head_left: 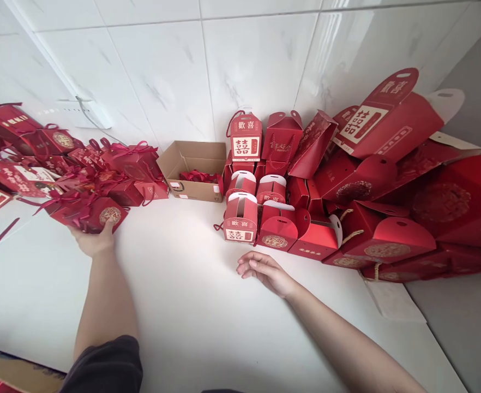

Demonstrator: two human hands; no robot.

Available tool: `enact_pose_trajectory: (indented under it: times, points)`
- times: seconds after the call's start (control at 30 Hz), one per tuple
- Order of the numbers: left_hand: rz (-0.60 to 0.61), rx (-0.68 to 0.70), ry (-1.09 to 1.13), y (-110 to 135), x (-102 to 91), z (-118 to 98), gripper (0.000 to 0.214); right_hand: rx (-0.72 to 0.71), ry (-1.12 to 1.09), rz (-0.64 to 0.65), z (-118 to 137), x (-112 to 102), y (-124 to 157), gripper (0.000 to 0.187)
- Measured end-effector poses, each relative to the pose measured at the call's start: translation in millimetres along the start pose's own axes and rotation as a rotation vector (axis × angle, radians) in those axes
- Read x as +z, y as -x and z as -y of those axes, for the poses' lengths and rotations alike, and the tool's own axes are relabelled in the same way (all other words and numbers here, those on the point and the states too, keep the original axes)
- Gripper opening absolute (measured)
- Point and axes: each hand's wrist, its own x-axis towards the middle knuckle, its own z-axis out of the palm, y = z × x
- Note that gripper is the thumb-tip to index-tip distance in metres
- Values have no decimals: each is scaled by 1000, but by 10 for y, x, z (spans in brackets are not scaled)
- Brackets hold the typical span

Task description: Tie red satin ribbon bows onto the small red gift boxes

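Note:
My left hand (95, 238) grips the near side of a red gift box (120, 213) with a round gold emblem and a dark red ribbon bow. Its thumb lies by the emblem, and the other fingers are partly hidden under the box. Beyond it, more ribboned red boxes (132, 164) are heaped against one another. My right hand (267, 273) hovers over the white table with loosely curled fingers and nothing in them. Just past its fingertips stands a small red box (240, 218) with a white double-happiness label, its top parted. Beside that one is a box with a round emblem (279, 232).
An open cardboard carton (195, 188) with red ribbon inside stands against the tiled wall. Open red boxes (383, 125) are stacked high on the right. A loose ribbon strip (2, 234) lies at the left on the white table (183, 311). Another carton's edge (15, 371) shows at lower left.

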Motion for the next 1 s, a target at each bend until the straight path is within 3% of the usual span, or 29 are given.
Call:
enact_pose_trajectory:
  times: [0.13,0.23,0.3,0.4,0.53,0.6,0.63,0.73,0.8,0.87,0.93,1.0]
  points:
    - [-237,-90,-129,75,61,-91,118,3,-1,-11,14,2,-18,28]
    - [-368,153,-257,219,99,-335,114,2,9,-24,28,9,-34,29]
    - [-342,394,-284,323,184,-630,102,3,18,-29,33,11,-43,30]
    - [-105,697,-183,550,440,-1213,72,-1,36,-38,26,5,-54,31]
    - [516,820,-76,1111,840,-1892,37,-10,80,-40,3,-3,-57,31]
    - [985,857,-48,1430,951,-2076,40,-13,103,-32,-1,-1,-52,31]
    - [1124,852,-77,1571,974,-2131,44,-15,112,-28,0,1,-50,31]
    - [1388,772,-154,1840,937,-2227,50,-20,134,-21,8,11,-47,32]
    - [1485,737,-190,1861,886,-2295,56,-24,142,-22,9,15,-52,32]
    - [1463,732,-181,1745,896,-2382,59,-26,149,-24,5,16,-60,32]
    - [1321,719,-181,1502,1021,-2456,50,-26,154,-27,-2,13,-66,33]
    - [1089,690,-274,1177,1260,-2473,41,-26,159,-28,-10,11,-68,33]
